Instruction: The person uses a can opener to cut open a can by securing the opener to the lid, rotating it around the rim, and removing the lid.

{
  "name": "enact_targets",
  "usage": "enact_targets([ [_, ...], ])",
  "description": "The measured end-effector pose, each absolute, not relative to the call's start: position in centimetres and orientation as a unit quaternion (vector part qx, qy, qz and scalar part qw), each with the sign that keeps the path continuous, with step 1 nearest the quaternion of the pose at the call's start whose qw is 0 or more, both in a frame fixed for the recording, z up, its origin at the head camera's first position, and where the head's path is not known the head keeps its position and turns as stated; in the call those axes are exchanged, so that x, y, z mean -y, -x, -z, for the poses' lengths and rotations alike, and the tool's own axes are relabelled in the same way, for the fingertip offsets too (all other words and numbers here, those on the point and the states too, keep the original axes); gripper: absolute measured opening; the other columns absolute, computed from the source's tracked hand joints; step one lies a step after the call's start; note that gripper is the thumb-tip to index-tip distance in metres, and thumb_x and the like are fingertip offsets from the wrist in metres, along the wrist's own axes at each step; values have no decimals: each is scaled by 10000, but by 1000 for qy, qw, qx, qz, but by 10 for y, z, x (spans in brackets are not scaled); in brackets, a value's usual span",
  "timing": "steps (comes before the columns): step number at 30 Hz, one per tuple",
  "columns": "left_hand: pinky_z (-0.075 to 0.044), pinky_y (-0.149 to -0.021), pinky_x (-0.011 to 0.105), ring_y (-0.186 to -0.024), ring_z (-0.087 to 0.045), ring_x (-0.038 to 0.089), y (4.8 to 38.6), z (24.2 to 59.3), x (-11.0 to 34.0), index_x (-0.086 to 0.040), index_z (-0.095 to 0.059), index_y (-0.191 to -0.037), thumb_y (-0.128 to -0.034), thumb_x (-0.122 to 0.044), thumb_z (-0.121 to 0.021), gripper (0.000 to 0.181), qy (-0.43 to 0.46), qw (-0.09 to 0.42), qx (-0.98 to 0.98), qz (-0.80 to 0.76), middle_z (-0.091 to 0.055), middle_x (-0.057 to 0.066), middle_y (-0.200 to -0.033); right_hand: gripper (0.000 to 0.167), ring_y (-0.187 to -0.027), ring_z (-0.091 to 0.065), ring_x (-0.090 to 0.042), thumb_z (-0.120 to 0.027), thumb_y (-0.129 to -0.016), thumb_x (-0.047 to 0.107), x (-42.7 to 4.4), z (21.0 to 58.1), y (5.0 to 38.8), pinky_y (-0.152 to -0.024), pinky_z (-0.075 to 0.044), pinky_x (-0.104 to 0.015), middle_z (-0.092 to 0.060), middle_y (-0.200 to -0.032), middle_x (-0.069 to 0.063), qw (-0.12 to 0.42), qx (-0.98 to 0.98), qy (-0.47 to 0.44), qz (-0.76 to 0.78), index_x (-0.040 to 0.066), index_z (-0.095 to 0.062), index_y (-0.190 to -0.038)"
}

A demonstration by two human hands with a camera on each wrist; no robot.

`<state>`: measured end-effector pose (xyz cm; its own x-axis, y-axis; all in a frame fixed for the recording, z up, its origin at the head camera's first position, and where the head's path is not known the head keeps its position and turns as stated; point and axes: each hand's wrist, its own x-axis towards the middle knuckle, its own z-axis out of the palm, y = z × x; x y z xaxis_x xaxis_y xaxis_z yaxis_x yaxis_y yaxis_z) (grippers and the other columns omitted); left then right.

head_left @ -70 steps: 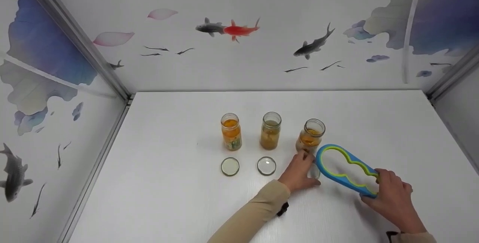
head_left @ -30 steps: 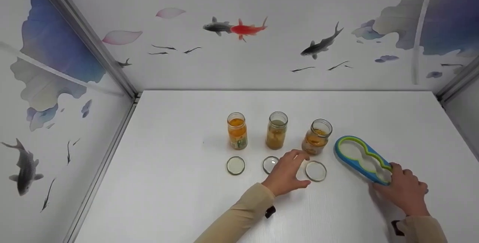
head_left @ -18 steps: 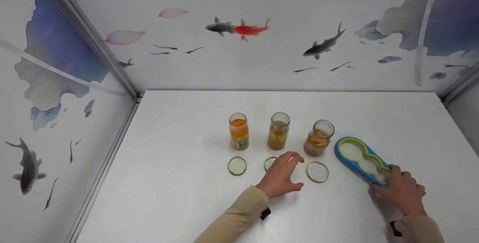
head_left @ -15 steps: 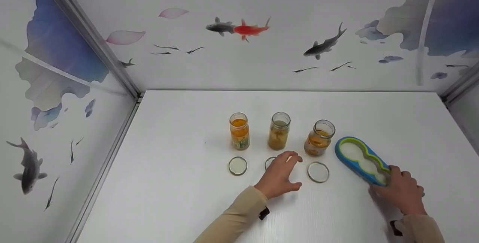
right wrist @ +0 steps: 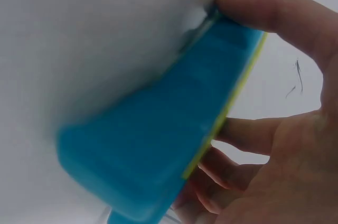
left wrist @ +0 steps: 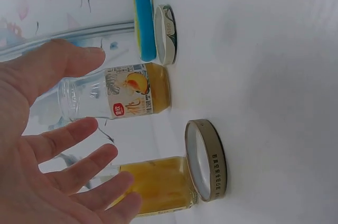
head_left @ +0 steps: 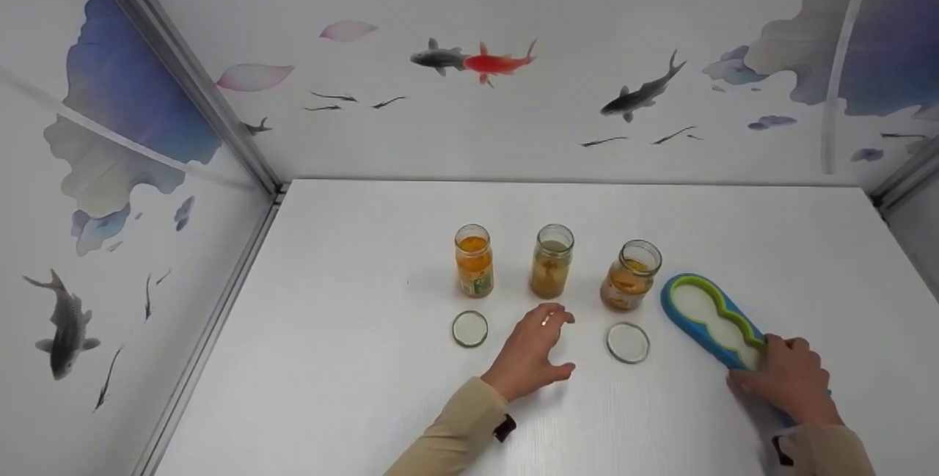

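Note:
My right hand (head_left: 788, 379) grips the near end of a blue and green jar opener (head_left: 678, 313), which lies flat or nearly so on the table; in the right wrist view, thumb and fingers lie on opposite sides of it. My left hand (head_left: 530, 350) hovers with spread, lightly bent fingers, holding nothing. It hides the middle lid (left wrist: 206, 160) from the head view. Three uncapped glass jars stand in a row: an orange-filled jar (head_left: 475, 265), a paler jar (head_left: 550, 271) and a peach-labelled jar (head_left: 628, 287). Before them lie the left lid (head_left: 469, 328) and right lid (head_left: 627, 342).
A white table (head_left: 352, 359) carries everything. Behind it rises a back wall (head_left: 469, 138) printed with fish and petals, and a side wall (head_left: 44, 241) bounds the left. Metal framing (head_left: 220, 94) runs along the corner.
My left hand has drawn leftward from the right lid and now hovers over the middle one. The opener in my right hand has come down and back, away from the right jar.

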<state>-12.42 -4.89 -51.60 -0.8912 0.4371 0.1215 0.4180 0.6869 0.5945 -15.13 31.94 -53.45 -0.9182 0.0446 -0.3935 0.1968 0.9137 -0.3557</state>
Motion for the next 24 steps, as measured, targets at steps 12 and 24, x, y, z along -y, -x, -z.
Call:
enact_targets([
  [12,-376,-1046,336,-1263,-433,216,116,519,59,-83,-525,-1250,-797,-199,-804,546,-218,-8,-924,-314,-449,82,-1355,964,-1030,-369,-559,-742,-760,421,-313,534,149,-845,-333,-682,-336,-1139,-442,168,-970,-62,165,-256,-300,-1286],
  [24,-397,-1031,384,-1242,-459,248,111,522,71,-86,-518,-1255,-788,-154,-801,551,-177,-34,-918,-353,-465,113,-1349,924,-1160,-307,-571,-758,-728,343,-301,539,137,-971,-140,-741,-335,-1236,-411,74,-984,-26,157,-153,-303,-1360],
])
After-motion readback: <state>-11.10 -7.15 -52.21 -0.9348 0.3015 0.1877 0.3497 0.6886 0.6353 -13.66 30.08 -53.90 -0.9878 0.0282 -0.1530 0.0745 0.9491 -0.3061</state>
